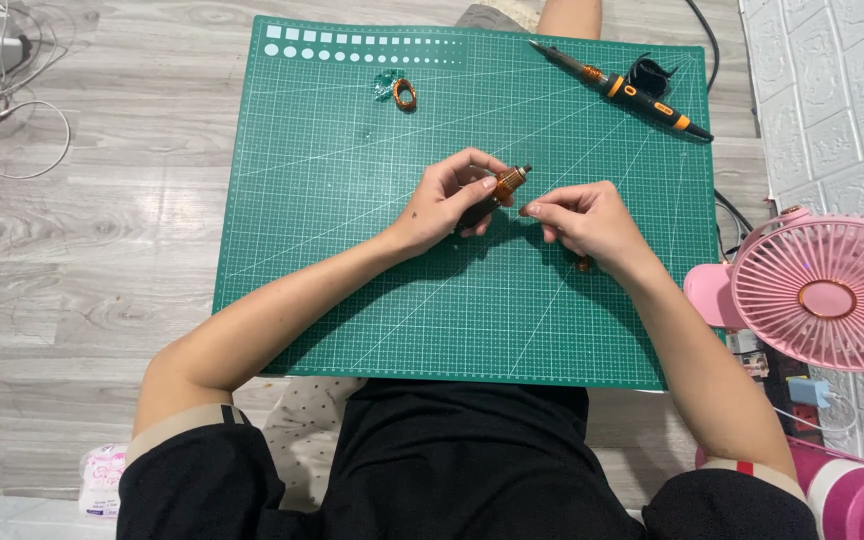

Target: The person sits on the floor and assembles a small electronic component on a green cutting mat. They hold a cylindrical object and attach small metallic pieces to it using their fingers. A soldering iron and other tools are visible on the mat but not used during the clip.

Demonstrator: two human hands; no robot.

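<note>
- The left hand (444, 200) holds a small dark cylindrical part (497, 193) with copper-coloured winding; the fingers are closed around its lower, dark end, so the grip is narrow and full.
- The long axis of this part runs diagonally, from lower left inside the hand to upper right, and the copper end with a short dark tip sticks out free toward the right hand.
- The right hand (584, 217) is just beside that free end, a little below and to the right of it. Its thumb and forefinger are pinched together on something very small and brownish (525, 210); what it is cannot be told.
- The pinch and the copper end are near but apart; a small gap shows between them.
- Both hands are over the middle of the green cutting mat (352, 300), which lies on a grey wooden floor.
- A small orange-brown coil (405, 94) lies well apart, at the far side of the mat.
- A black and orange pen-shaped tool (620, 88) lies at the far right corner of the mat.
- A pink fan (827, 295) stands beside the mat, to the right.
</note>
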